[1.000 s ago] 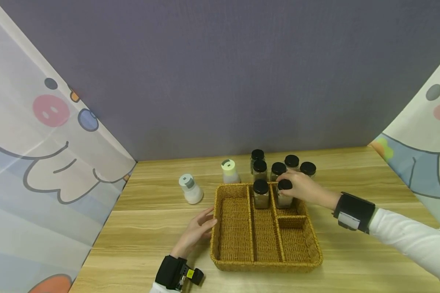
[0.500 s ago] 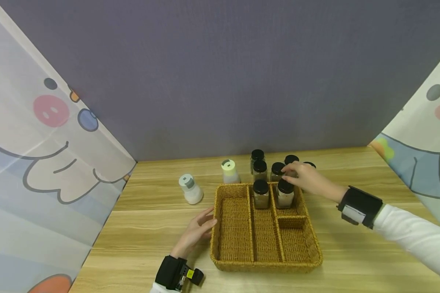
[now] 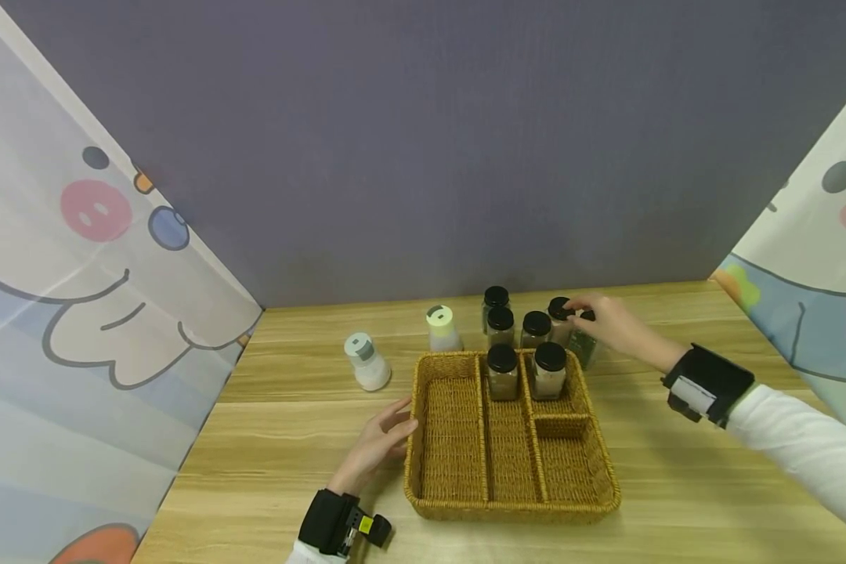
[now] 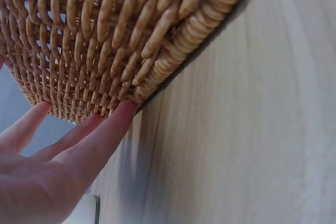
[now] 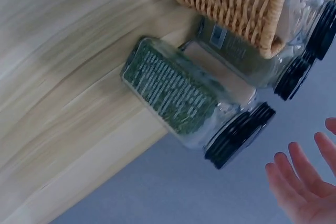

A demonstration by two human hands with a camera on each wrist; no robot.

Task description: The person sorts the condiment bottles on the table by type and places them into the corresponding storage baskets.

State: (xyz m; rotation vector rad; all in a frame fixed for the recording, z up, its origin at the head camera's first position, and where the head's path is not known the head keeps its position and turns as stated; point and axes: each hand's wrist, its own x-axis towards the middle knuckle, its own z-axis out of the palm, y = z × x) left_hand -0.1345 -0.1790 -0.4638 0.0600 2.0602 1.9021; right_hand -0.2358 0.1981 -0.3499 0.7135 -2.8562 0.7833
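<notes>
See left hand [image 3: 375,446], fingers extended, touching wicker basket [image 3: 511,512]. Find black-lidded jar [image 3: 502,381] in middle compartment [image 3: 511,454], second jar [image 3: 548,381] in back-right one. Note right hand [image 3: 612,324], fingers apart, by green-filled jar [image 5: 170,93] outside basket. Seems a reaching step; likely calls next for pinching lid [image 5: 240,134].
</notes>
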